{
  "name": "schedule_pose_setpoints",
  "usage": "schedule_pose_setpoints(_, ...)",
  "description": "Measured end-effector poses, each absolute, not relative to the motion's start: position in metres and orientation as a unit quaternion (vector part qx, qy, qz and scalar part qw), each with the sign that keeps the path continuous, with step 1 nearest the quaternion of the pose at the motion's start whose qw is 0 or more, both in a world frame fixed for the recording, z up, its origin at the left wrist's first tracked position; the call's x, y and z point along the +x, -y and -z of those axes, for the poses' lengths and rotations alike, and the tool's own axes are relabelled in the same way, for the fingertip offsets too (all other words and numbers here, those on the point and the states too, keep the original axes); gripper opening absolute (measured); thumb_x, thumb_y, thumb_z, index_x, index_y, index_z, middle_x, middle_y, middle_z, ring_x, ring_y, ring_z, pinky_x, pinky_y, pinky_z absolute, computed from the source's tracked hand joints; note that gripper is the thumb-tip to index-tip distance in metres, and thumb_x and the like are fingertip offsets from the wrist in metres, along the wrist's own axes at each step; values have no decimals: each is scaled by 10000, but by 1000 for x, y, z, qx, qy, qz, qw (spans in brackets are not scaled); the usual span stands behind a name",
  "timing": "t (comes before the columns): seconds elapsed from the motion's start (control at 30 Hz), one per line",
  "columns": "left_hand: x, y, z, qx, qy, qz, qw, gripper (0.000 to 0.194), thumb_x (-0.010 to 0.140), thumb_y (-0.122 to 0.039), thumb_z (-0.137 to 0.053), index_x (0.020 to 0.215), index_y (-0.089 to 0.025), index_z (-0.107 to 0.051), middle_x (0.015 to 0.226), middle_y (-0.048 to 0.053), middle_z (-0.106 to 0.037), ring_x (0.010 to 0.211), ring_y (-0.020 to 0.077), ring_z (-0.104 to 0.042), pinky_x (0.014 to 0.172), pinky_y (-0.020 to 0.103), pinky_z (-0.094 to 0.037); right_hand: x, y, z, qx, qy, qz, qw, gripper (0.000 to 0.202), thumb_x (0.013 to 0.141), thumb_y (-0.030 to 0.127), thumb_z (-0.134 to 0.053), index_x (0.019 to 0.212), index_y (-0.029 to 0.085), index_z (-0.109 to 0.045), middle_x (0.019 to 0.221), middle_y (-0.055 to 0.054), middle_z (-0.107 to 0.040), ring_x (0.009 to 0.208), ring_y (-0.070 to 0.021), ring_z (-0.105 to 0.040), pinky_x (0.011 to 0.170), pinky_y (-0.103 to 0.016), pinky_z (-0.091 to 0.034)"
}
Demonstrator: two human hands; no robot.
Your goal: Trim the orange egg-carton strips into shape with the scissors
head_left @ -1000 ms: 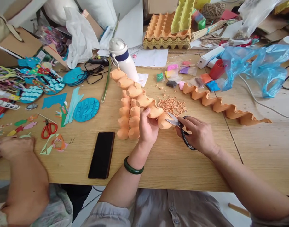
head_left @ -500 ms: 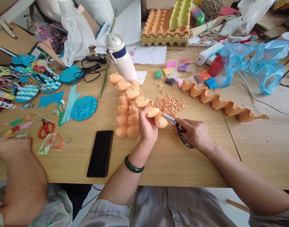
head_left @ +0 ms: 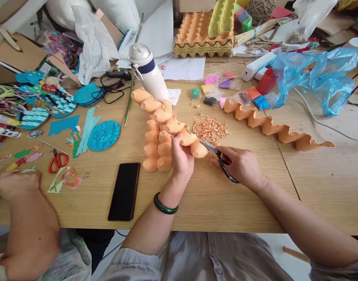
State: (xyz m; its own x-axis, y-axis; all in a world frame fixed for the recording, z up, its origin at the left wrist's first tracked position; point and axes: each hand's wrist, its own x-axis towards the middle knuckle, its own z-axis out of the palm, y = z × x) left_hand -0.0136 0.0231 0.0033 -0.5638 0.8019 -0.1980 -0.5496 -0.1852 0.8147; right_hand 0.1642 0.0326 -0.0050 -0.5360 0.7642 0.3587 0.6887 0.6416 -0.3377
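Note:
My left hand (head_left: pixel 182 158) is closed around the near end of an orange egg carton strip (head_left: pixel 174 125), which slants up and away to the left. In my right hand (head_left: pixel 243 166) are black-handled scissors (head_left: pixel 222 166); their blades touch the edge of the last cup on the strip. How far the blades are apart is hard to make out. Behind the blades lies a pile of orange carton scraps (head_left: pixel 211 129). Partly under the held strip, more orange egg carton cups (head_left: pixel 151 150) rest on the table (head_left: pixel 225 207).
A black phone (head_left: pixel 124 191) lies left of my left forearm. A white bottle (head_left: pixel 149 72) stands behind the strip. To the right are a zigzag orange carton strip (head_left: pixel 280 130) and a blue plastic bag (head_left: pixel 328 82). Another person's arm (head_left: pixel 32 218) rests at the left, near red-handled scissors (head_left: pixel 58 160).
The held strip's far end has shifted slightly left. Both hands keep nearly the same place and grip, with the scissors still at the last cup.

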Motion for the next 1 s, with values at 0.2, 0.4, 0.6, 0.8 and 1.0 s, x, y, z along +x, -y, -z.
schedule_pose_setpoints(0.2, -11, -21, 0, 171, -465, -752, 435, 263, 1003, -384, -527, 1142, -299, -735, 1208, 31, -777, 1311, 207, -673, 1098, 336, -574, 164, -33, 0, -423, 866, -122, 237, 330, 962, 467, -611, 965, 180, -773, 668, -16, -694, 551, -144, -583, 532, -277, -287)
schedule_pose_setpoints(0.4, -10, -21, 2, 169, -471, -744, 442, 260, 1008, -374, -528, 1138, -296, -739, 1194, 30, -782, 1298, 203, -680, 1088, 334, -582, 164, -32, 4, -427, 867, -112, 234, 339, 997, 441, -555, 896, 196, -766, 632, -24, -695, 515, -141, -544, 544, -286, -280)
schedule_pose_setpoints(0.6, -10, -21, 1, 156, -466, -751, 441, 277, 1006, -340, -512, 1161, -315, -740, 1237, 11, -777, 1307, 205, -680, 1072, 327, -593, 163, -30, 0, -473, 849, -136, 190, 413, 1011, 520, -526, 837, 215, -745, 619, -37, -716, 507, -165, -590, 531, -286, -278)
schedule_pose_setpoints(0.8, -13, -21, -9, 154, -483, -748, 429, 340, 1024, -318, -455, 1260, -297, -699, 1242, 13, -783, 1354, 197, -656, 1046, 313, -606, 166, -35, -13, -500, 817, -191, 215, 445, 965, 630, -585, 1026, 225, -760, 710, -26, -741, 571, -172, -634, 547, -266, -346)
schedule_pose_setpoints(1.0, -15, -23, -17, 118, -475, -764, 421, 331, 1027, -278, -418, 1189, -278, -706, 1181, 15, -800, 1328, 203, -679, 1064, 335, -609, 167, -33, -14, -458, 828, -172, 274, 349, 968, 499, -625, 1068, 190, -754, 733, -22, -725, 597, -154, -620, 585, -264, -395)
